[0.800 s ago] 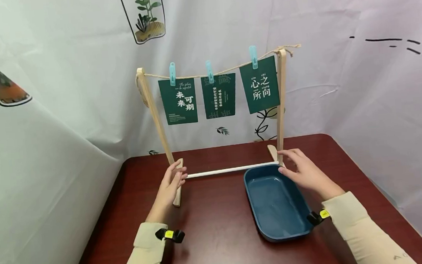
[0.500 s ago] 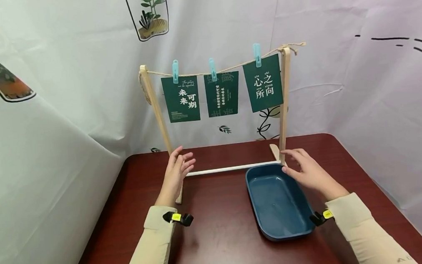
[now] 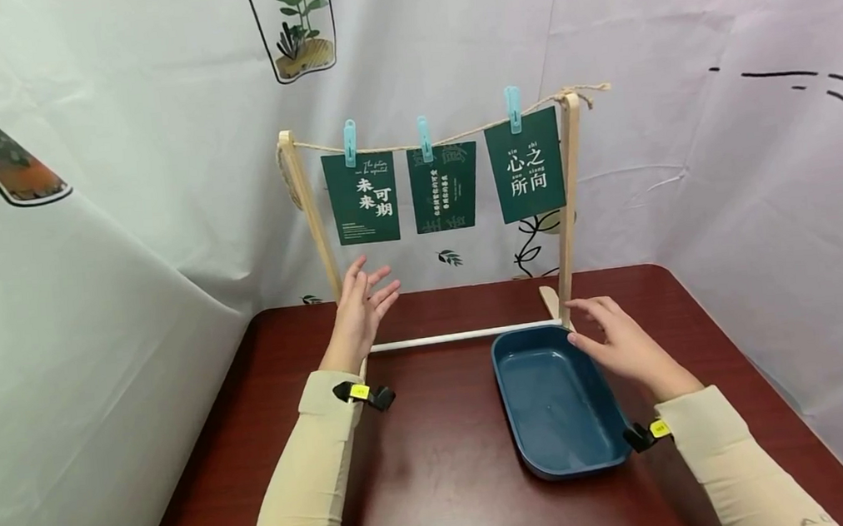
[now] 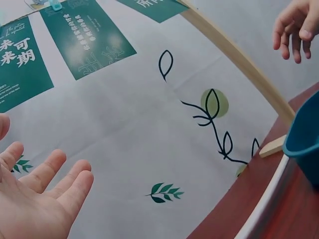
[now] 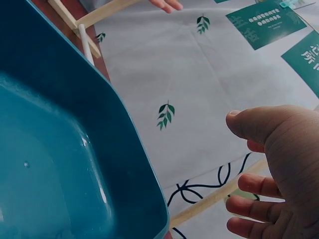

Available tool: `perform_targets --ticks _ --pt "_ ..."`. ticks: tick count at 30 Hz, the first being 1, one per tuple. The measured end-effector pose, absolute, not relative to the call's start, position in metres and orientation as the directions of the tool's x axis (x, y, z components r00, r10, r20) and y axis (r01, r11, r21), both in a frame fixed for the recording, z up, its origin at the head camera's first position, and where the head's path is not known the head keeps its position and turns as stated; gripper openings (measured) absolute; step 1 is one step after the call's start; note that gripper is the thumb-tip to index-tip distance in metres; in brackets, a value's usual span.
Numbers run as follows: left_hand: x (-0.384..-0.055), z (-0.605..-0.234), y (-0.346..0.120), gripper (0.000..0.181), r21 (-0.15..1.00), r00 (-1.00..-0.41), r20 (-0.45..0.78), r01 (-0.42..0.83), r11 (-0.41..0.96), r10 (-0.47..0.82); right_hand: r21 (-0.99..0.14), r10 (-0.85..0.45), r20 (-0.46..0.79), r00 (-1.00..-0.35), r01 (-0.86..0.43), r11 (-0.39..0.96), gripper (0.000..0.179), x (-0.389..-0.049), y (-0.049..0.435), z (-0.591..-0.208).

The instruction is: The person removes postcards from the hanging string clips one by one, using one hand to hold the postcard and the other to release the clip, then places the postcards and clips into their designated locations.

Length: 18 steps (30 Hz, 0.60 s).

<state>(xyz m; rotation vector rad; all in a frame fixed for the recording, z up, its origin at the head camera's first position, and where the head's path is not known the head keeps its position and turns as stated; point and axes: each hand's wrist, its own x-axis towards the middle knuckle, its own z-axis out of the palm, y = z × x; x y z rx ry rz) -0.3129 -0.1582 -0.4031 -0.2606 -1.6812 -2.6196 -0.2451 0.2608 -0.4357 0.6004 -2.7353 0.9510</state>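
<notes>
Near the far edge of the tabletop (image 3: 448, 478) stands a wooden frame (image 3: 312, 216), three green cards (image 3: 446, 198) clipped to its string (image 3: 389, 148) with blue clips (image 3: 425, 139). The left hand (image 3: 360, 312), fingers spread, hovers below the leftmost card. The right hand (image 3: 620, 347) is by a blue tray (image 3: 562, 409) nearer the right edge.

"What are you counting?"
"I'm counting three cards (image 3: 443, 190), three clips (image 3: 425, 138), two posts (image 3: 570, 200), one rod (image 3: 458, 337), one rope (image 3: 387, 148), one tray (image 3: 560, 405), two hands (image 3: 360, 314)."
"Feet (image 3: 548, 299)?"
"I'm making out probably two, one mostly hidden."
</notes>
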Motion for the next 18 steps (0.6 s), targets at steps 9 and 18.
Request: perform_targets --ticks 9,18 --pt "-0.323 -0.385 -0.153 0.052 0.843 -0.981 0.182 0.117 -0.524 0.073 -0.545 -0.314 0.322 -0.893 -0.446 0.710 0.054 -0.241 0.263 -0.436" --pt "-0.321 -0.380 -0.152 0.047 0.803 -0.968 0.243 0.167 -0.571 0.058 -0.536 -0.321 0.327 -0.889 -0.454 0.711 0.053 -0.242 0.263 -0.440"
